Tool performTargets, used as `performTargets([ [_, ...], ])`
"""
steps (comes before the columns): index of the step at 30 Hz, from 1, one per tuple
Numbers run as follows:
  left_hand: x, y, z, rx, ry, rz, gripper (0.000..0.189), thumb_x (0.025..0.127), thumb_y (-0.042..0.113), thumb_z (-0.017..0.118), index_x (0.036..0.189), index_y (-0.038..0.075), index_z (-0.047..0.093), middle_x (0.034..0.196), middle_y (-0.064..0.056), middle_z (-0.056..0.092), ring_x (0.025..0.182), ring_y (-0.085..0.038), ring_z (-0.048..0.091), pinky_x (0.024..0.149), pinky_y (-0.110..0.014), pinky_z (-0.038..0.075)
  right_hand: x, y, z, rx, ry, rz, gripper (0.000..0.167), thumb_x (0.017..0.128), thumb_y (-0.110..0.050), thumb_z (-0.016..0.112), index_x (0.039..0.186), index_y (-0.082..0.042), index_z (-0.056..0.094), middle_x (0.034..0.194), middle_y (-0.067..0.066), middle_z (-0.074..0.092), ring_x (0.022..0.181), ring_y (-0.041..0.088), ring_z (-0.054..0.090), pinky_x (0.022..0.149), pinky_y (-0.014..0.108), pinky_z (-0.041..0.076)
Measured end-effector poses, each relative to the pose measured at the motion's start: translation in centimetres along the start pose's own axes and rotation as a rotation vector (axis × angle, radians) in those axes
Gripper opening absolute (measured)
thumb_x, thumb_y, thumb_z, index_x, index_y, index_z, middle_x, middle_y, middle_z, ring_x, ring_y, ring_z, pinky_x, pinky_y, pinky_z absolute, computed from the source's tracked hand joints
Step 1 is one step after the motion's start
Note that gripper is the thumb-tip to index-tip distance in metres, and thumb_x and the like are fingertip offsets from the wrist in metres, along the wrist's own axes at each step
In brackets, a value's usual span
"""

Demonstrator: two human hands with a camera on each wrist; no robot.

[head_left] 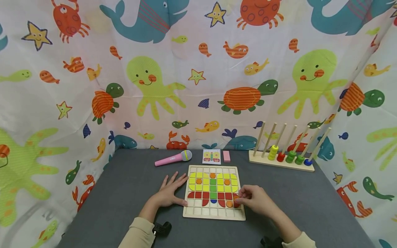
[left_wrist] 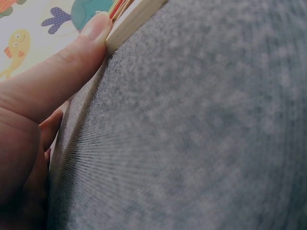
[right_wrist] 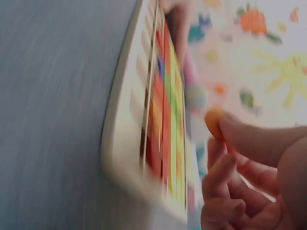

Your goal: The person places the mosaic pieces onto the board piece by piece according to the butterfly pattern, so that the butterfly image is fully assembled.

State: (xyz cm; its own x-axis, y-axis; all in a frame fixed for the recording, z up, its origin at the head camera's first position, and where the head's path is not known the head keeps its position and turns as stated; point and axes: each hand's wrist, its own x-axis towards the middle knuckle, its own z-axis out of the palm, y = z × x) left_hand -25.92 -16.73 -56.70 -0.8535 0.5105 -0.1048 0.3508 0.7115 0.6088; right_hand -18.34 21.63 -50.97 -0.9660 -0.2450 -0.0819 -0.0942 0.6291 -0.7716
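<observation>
A wooden grid board (head_left: 214,217) lies on the table with yellow, red, green, blue and orange flat pieces in its squares. My left hand (head_left: 167,193) rests on the table at the board's left side, fingers spread, its thumb (left_wrist: 72,64) against the wooden edge. Over the board's right edge, my right hand (head_left: 256,200) pinches a small round orange piece (right_wrist: 214,122) between thumb and fingertips. Below the red row, another orange round piece (head_left: 229,204) sits at the lower right. A blue piece (head_left: 213,201) lies under the green column (head_left: 213,187).
Behind the board lie a pink toy microphone (head_left: 170,159), a pattern card (head_left: 211,159) and a pink block (head_left: 226,156). A peg stand (head_left: 282,164) with coloured rings is at the back right. A sea-animal curtain (head_left: 192,96) hangs behind the grey table (head_left: 124,199).
</observation>
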Motion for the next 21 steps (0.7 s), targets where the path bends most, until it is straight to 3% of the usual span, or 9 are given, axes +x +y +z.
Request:
performTargets([
  [9, 0.0, 0.1, -0.1, 0.010, -0.014, -0.018, 0.111, 0.071, 0.067, 0.080, 0.161, 0.030, 0.026, 0.169, 0.007, 0.019, 0.158, -0.031, -0.006, 0.120, -0.062, -0.014, 3.6, -4.9, 6.5, 0.024, 0.015, -0.059, 0.012, 0.087, -0.027, 0.080, 0.082, -0.018, 0.074, 0.070, -0.006, 0.064, 0.067, 0.013, 0.056, 0.056, 0.025, 0.045],
  [15, 0.0, 0.1, 0.0, 0.023, -0.018, -0.019, 0.110, 0.071, 0.068, 0.079, 0.161, 0.031, 0.027, 0.169, 0.007, 0.019, 0.158, -0.031, -0.006, 0.120, -0.063, -0.014, 5.0, -6.3, 9.8, -0.044, 0.000, -0.073, 0.014, 0.088, -0.029, 0.080, 0.078, -0.021, 0.075, 0.067, -0.010, 0.063, 0.064, 0.011, 0.054, 0.057, 0.025, 0.044],
  [21, 0.0, 0.0, -0.1, 0.021, -0.017, -0.004, 0.112, 0.071, 0.068, 0.079, 0.161, 0.028, 0.028, 0.169, 0.003, 0.020, 0.158, -0.033, -0.004, 0.120, -0.064, -0.013, 5.6, -7.0, 11.5, -0.155, 0.038, -0.058, 0.013, 0.086, -0.030, 0.081, 0.078, -0.021, 0.075, 0.065, -0.011, 0.059, 0.062, 0.010, 0.052, 0.056, 0.025, 0.041],
])
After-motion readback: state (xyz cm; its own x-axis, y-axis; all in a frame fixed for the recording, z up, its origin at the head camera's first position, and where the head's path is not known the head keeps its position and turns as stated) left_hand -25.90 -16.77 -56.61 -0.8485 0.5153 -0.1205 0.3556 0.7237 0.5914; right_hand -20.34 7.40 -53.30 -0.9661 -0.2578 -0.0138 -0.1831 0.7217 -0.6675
